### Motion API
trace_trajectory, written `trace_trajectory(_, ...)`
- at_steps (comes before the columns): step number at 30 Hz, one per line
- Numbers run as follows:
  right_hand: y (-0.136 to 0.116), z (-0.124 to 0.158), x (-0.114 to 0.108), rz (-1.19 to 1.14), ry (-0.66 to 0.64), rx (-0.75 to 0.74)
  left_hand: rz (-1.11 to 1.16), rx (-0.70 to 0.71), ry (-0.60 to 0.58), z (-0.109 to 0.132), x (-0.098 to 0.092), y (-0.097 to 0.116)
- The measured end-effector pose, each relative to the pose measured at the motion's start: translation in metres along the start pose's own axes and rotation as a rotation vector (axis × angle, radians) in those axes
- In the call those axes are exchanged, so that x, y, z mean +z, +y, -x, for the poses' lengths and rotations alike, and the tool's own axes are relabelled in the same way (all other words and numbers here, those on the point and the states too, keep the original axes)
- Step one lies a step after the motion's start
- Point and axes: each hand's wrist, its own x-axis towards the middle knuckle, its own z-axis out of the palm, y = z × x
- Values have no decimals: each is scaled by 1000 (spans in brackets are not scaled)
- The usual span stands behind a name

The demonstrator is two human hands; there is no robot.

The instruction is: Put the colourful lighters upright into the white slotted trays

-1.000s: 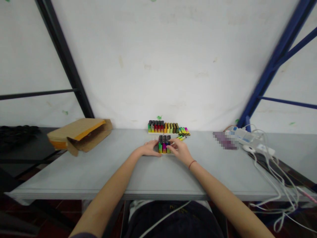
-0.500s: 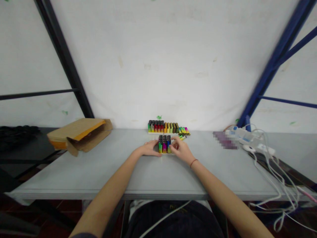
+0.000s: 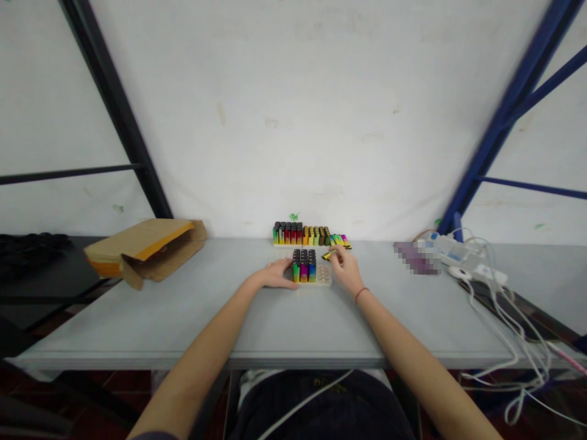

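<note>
Yellow lighter (image 3: 327, 255) between fingers (image 3: 336, 256) of right hand (image 3: 347, 272), just behind tray (image 3: 323, 280).

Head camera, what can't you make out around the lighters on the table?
All in the head view:
Right hand: whether it pinches the yellow lighter or only touches it, too small to tell.
Purple thing beside the cables: pixelated blur hides it.
Back row of lighters: count and print too small.
Cardboard box: its flap hides the inside.

A beige tray (image 3: 324, 279) lies flat, upright colourful lighters (image 3: 304, 269) filling its left part, a yellow lighter (image 3: 327, 255) just behind.
</note>
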Motion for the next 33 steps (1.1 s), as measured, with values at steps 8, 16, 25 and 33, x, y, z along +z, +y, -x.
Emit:
trace_trajectory(8, 54, -11, 1, 484, -242, -35, -14, -7, -7, -1, 0, 1)
trace_trajectory(16, 58, -16, -4, 529, -314, -16, 3, -9, -14, 1, -1, 1)
trace_trajectory(25, 56, -9, -17, 752, -79, 404, -13, 5, -5, 0, -1, 1)
trace_trajectory(33, 67, -17, -23, 662, -271, 236, -17, -15, -21, 2, -2, 3)
